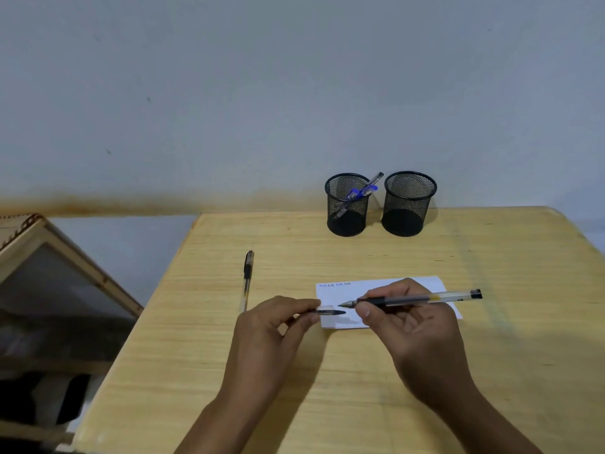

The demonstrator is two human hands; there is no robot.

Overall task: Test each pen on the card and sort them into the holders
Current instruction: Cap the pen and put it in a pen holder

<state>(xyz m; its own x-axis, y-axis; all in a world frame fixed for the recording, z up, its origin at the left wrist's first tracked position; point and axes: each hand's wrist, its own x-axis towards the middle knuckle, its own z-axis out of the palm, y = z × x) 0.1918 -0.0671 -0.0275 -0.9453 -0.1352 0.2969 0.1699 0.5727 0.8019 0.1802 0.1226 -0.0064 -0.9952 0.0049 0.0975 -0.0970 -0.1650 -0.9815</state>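
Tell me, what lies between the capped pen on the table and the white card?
Only bare table lies between the capped pen and the card, in the head view.

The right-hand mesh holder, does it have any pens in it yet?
No, the right holder looks empty through its mesh, while the left holder holds blue pens.

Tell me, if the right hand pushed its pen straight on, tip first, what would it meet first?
Probably the pen cap pinched in the left hand. The right hand aims its pen leftward above the card, tip just short of the cap; depth is unclear.
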